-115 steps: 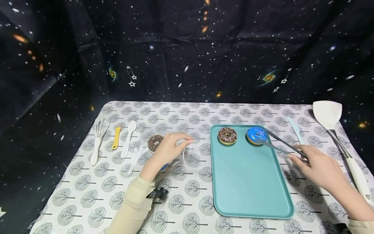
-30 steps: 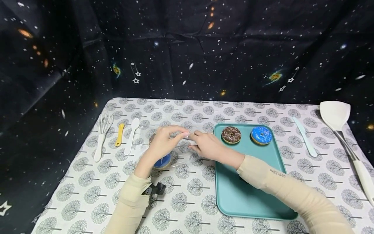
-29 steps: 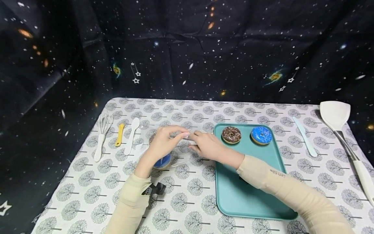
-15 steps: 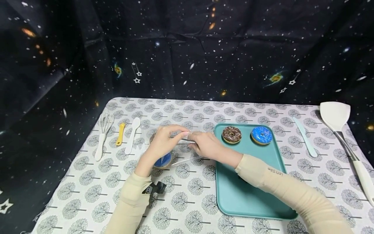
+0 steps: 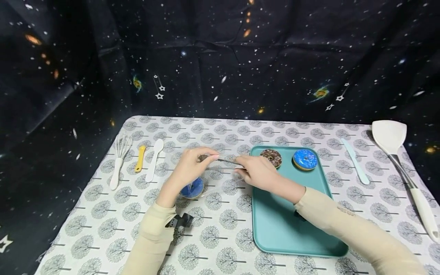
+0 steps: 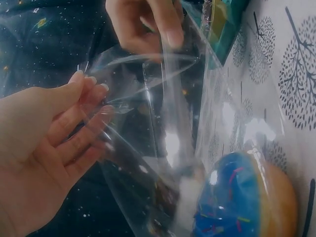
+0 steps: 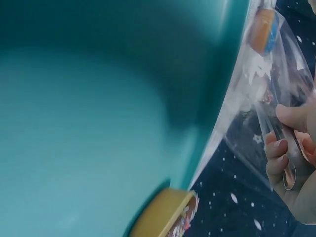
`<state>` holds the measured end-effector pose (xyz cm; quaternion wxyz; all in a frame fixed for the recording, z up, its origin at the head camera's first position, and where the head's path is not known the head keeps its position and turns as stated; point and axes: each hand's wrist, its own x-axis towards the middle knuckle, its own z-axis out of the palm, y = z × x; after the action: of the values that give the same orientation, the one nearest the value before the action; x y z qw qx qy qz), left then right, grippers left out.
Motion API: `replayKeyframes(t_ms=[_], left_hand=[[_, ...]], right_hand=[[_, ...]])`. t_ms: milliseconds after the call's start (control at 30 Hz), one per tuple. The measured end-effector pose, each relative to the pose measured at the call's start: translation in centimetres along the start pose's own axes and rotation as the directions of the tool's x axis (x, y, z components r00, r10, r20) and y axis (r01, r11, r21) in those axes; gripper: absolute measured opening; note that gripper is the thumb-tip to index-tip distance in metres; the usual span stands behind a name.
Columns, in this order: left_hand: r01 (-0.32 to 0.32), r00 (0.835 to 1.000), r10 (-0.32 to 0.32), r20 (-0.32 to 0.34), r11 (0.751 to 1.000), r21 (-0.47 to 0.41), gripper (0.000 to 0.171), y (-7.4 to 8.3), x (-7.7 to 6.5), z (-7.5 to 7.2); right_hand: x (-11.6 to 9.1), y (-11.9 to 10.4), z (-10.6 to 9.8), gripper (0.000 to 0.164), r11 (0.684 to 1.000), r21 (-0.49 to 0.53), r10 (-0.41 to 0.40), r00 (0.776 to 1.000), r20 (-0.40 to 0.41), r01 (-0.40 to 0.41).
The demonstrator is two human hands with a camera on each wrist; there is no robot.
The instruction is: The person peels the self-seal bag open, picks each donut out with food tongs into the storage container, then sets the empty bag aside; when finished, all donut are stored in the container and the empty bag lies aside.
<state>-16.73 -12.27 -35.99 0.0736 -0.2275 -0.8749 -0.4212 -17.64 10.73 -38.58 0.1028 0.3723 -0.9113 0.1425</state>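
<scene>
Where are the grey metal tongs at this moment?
In the head view, below centre, the tongs extend left from the right hand into the clear plastic bag, beside the left hand.

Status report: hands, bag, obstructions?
Left hand pinching clear bag. Right hand gripping tongs, inserted in bag. Blue donut in bag. Left hand partly hides bagged chocolate donut in head view.

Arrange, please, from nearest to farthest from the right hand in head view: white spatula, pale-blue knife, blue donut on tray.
1. Blue donut: on tray, far right corner.
2. Pale-blue knife: right of tray.
3. White spatula: rightmost.
</scene>
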Motion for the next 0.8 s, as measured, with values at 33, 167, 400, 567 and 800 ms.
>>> replayKeyframes(t_ms=[33, 167, 400, 567, 800], left_hand=[[0.002, 1.000, -0.002, 0.002, 1.000, -0.003, 0.015, 0.0, 0.0, 0.0], [0.000, 1.000, 0.000, 0.003, 1.000, -0.006, 0.015, 0.0, -0.2, -0.2], [0.031, 0.999, -0.031, 0.015, 0.999, -0.006, 0.019, 0.0, -0.2, -0.2], [0.030, 0.999, -0.030, 0.015, 1.000, -0.003, 0.018, 0.0, -0.1, -0.2], [0.043, 0.999, -0.043, 0.022, 0.999, 0.001, 0.017, 0.0, -0.1, -0.3]], right_hand=[[-0.3, 0.2, -0.2, 0.012, 1.000, -0.001, 0.002, 1.000, -0.011, -0.002], [-1.7, 1.0, -1.0, 0.014, 1.000, 0.008, -0.010, 0.998, -0.069, 0.010], [-5.0, 2.1, -2.9, 0.020, 0.999, 0.008, 0.035, 0.993, -0.116, -0.035], [-7.8, 3.1, -4.3, 0.019, 0.997, -0.016, 0.070, 0.987, -0.146, -0.073], [-11.9, 4.2, -5.8, 0.025, 0.996, -0.011, 0.089, 0.978, -0.187, -0.092]])
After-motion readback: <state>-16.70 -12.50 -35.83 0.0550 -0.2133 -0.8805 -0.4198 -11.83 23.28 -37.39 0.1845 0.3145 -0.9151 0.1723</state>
